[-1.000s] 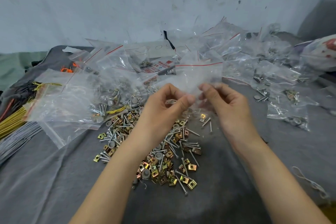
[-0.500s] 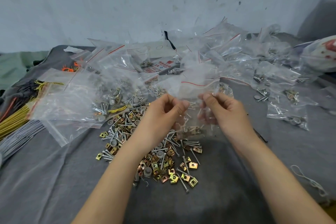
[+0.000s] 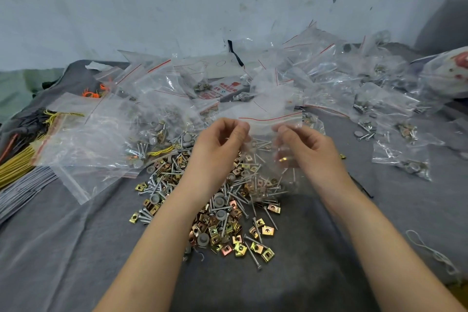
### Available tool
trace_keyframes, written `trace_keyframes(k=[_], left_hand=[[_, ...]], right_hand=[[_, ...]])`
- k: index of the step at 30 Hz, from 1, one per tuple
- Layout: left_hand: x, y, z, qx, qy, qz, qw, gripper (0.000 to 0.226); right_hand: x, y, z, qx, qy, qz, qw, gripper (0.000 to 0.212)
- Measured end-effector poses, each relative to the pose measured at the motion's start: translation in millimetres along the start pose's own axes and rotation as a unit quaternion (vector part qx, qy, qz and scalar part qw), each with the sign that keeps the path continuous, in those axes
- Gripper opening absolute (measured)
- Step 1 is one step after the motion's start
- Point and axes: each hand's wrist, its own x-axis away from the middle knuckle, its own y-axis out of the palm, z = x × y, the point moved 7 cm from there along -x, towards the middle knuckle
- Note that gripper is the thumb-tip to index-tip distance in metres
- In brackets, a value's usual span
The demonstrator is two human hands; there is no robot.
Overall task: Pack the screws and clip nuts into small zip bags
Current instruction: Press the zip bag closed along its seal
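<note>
- I see my left hand (image 3: 219, 144) and right hand (image 3: 305, 149) in the middle of the frame. Each one pinches a top corner of one small zip bag (image 3: 271, 125) between thumb and curled fingers.
- The zip bag hangs above the loose pile of screws and clip nuts (image 3: 228, 213), which lies on the grey worktop (image 3: 76, 248) at centre.
- Done so far, as I judge it: several filled bags (image 3: 402, 162) lie at the right and upper right, each with hardware inside.
- Left to do: the pile is large, and a heap of empty bags (image 3: 83, 139) waits at the left, so much packing remains.
- The bag's mouth faces the top of the frame, and its red seal line runs nearly level from left to right.
- Its long axis runs downward from my hands toward the pile.
- The bag is clear and hangs over the pile, so I cannot tell whether it holds parts or whether the seal is pressed closed.
</note>
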Motion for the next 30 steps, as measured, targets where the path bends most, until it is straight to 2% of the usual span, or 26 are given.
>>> trace_keyframes(k=[3, 9, 22, 30], left_hand=[[0.6, 0.3, 6.0, 0.022, 0.009, 0.007, 1.0, 0.015], [4.2, 0.6, 9.5, 0.035, 0.02, 0.006, 0.999, 0.015], [5.1, -2.6, 5.3, 0.056, -0.001, 0.025, 0.998, 0.014], [7.4, -3.8, 12.0, 0.023, 0.009, 0.033, 0.999, 0.019]], right_hand=[[-0.2, 1.2, -6.5, -0.029, -0.025, 0.004, 0.999, 0.026], [0.2, -0.1, -12.2, -0.083, -0.04, 0.02, 0.996, 0.023], [2.7, -0.6, -14.7, -0.085, -0.041, 0.018, 0.995, 0.02], [2.8, -0.4, -16.2, -0.082, -0.043, 0.016, 0.996, 0.02]])
